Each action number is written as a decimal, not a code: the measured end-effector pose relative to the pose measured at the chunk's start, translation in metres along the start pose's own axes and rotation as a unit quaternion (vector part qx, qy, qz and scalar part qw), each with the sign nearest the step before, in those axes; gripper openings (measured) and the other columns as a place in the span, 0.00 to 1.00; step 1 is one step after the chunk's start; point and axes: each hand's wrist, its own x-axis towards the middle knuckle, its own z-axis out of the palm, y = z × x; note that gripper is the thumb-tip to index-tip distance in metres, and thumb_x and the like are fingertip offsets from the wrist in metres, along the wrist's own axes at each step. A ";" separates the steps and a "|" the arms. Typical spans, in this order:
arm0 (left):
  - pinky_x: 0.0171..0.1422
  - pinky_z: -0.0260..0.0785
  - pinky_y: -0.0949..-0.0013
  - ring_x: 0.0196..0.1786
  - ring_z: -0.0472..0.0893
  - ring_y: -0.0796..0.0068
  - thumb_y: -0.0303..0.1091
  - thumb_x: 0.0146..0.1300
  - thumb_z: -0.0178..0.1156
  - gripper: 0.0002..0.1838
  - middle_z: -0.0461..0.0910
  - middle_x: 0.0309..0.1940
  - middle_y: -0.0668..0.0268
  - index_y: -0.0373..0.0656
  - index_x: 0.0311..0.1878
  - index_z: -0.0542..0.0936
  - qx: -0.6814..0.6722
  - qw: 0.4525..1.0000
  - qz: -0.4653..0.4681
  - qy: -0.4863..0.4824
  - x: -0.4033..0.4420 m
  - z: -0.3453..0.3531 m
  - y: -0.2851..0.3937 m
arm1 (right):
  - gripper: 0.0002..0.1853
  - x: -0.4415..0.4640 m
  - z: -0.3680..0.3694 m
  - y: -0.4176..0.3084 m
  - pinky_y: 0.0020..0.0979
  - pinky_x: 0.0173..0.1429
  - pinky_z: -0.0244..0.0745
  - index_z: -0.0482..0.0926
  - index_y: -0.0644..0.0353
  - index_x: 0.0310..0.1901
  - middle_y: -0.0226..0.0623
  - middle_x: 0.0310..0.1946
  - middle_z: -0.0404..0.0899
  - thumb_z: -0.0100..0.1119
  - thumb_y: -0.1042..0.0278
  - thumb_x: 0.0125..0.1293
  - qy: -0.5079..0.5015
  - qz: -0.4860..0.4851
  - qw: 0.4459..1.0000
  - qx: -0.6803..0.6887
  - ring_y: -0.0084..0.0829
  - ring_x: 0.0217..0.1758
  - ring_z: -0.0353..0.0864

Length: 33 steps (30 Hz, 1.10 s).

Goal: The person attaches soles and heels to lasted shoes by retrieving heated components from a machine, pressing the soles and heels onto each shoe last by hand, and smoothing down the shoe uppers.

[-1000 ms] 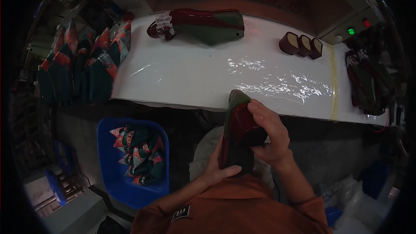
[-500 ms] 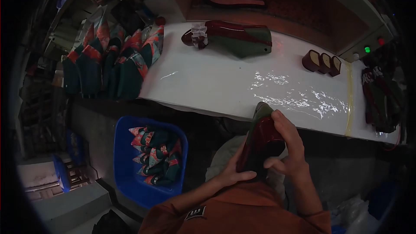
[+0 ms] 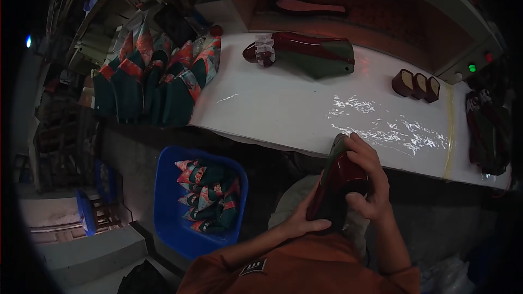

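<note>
Close to my body, both hands hold a glossy dark red shoe (image 3: 348,177) with a green shoe last showing along its side. My left hand (image 3: 303,219) grips the lower end, thumb lying across it. Around the upper end curls my right hand (image 3: 373,182), its fingers over the top and its thumb bent against the near side. The dark lower part of the shoe is hard to make out. On the white table, a dark red shoe upper on a green last (image 3: 310,54) lies on its side, with crumpled clear wrap near its left end.
Dark red heel blocks (image 3: 403,83) stand at the table's right, near a yellow tape strip (image 3: 450,130). Green lasts with patterned fabric (image 3: 128,90) crowd the left end. More lie in a blue bin (image 3: 163,207). A sole (image 3: 310,7) rests inside the shelf box.
The view has shifted, so the table and bin appear slightly farther right. My right fingers and thumb have moved a little on the shoe; both hands still hold it.
</note>
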 end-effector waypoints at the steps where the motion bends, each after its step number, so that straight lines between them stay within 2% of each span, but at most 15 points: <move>1: 0.82 0.38 0.63 0.82 0.43 0.66 0.29 0.55 0.68 0.60 0.37 0.81 0.58 0.42 0.80 0.35 -0.014 1.000 -0.003 -0.006 0.000 -0.002 -0.001 | 0.34 0.002 0.001 0.000 0.49 0.77 0.55 0.73 0.60 0.64 0.51 0.69 0.68 0.68 0.61 0.53 -0.008 0.017 0.999 0.030 0.54 0.76 0.60; 11: 0.82 0.34 0.63 0.82 0.39 0.66 0.28 0.54 0.69 0.60 0.35 0.81 0.56 0.41 0.80 0.35 0.020 0.999 -0.026 -0.007 0.000 -0.007 0.000 | 0.36 -0.014 0.005 0.009 0.51 0.77 0.53 0.73 0.60 0.62 0.54 0.71 0.63 0.71 0.58 0.51 0.008 0.035 0.996 0.084 0.54 0.77 0.57; 17: 0.82 0.34 0.63 0.82 0.40 0.66 0.27 0.53 0.68 0.60 0.35 0.81 0.56 0.42 0.80 0.35 0.033 0.998 0.017 -0.040 0.005 -0.015 -0.001 | 0.36 -0.020 0.008 0.007 0.51 0.77 0.53 0.73 0.60 0.62 0.56 0.71 0.62 0.72 0.57 0.51 0.024 0.024 0.998 0.061 0.54 0.77 0.57; 20: 0.82 0.37 0.63 0.82 0.41 0.66 0.25 0.53 0.68 0.61 0.36 0.81 0.57 0.43 0.80 0.34 0.048 0.997 0.040 -0.051 0.007 -0.019 -0.013 | 0.36 -0.025 0.007 0.007 0.52 0.76 0.54 0.74 0.59 0.62 0.54 0.71 0.62 0.73 0.58 0.50 0.021 0.022 0.997 0.070 0.55 0.77 0.57; 22: 0.81 0.44 0.63 0.81 0.47 0.66 0.24 0.53 0.70 0.61 0.42 0.80 0.58 0.45 0.81 0.36 0.048 0.997 -0.014 -0.050 0.006 -0.023 -0.020 | 0.37 -0.031 0.006 0.005 0.53 0.75 0.57 0.75 0.57 0.61 0.53 0.71 0.62 0.76 0.60 0.47 -0.015 0.017 1.000 0.014 0.56 0.76 0.58; 23: 0.81 0.44 0.63 0.81 0.47 0.66 0.24 0.53 0.70 0.61 0.42 0.80 0.58 0.45 0.81 0.36 0.049 0.998 -0.013 -0.049 0.007 -0.025 -0.022 | 0.37 -0.034 0.008 0.006 0.53 0.75 0.57 0.75 0.57 0.61 0.53 0.71 0.62 0.76 0.60 0.47 -0.016 0.016 1.000 0.015 0.56 0.76 0.58; 25: 0.79 0.52 0.62 0.78 0.55 0.66 0.23 0.53 0.72 0.61 0.50 0.78 0.59 0.46 0.81 0.39 0.036 0.996 -0.071 -0.043 0.009 -0.030 -0.028 | 0.37 -0.043 0.015 0.009 0.51 0.76 0.56 0.75 0.54 0.61 0.58 0.72 0.59 0.76 0.58 0.47 -0.056 -0.019 0.996 -0.070 0.59 0.77 0.57; 29: 0.78 0.57 0.59 0.76 0.60 0.64 0.22 0.54 0.72 0.59 0.53 0.76 0.59 0.46 0.80 0.41 0.035 0.993 -0.102 -0.053 0.010 -0.039 -0.042 | 0.38 -0.057 0.026 0.010 0.52 0.75 0.57 0.76 0.53 0.61 0.59 0.73 0.58 0.78 0.63 0.43 -0.048 -0.020 0.994 -0.093 0.59 0.76 0.57; 30: 0.78 0.57 0.59 0.76 0.60 0.64 0.22 0.54 0.72 0.59 0.53 0.76 0.59 0.46 0.80 0.41 0.035 0.993 -0.102 -0.053 0.010 -0.037 -0.041 | 0.38 -0.059 0.024 0.009 0.52 0.74 0.58 0.76 0.53 0.61 0.59 0.73 0.57 0.78 0.63 0.43 -0.046 -0.007 0.995 -0.092 0.59 0.76 0.58; 32: 0.78 0.57 0.58 0.77 0.60 0.59 0.26 0.52 0.74 0.61 0.52 0.77 0.54 0.43 0.80 0.40 0.163 0.986 -0.030 -0.015 0.010 -0.027 -0.032 | 0.38 -0.064 0.022 0.006 0.52 0.74 0.59 0.76 0.53 0.61 0.60 0.73 0.56 0.79 0.63 0.43 -0.045 0.008 0.995 -0.087 0.59 0.76 0.58; 33: 0.78 0.57 0.58 0.77 0.60 0.59 0.26 0.52 0.74 0.61 0.52 0.77 0.54 0.43 0.80 0.40 0.163 0.986 -0.031 -0.015 0.010 -0.023 -0.025 | 0.38 -0.067 0.021 0.005 0.51 0.73 0.60 0.76 0.54 0.61 0.60 0.74 0.56 0.79 0.64 0.43 -0.044 0.023 0.995 -0.082 0.59 0.76 0.59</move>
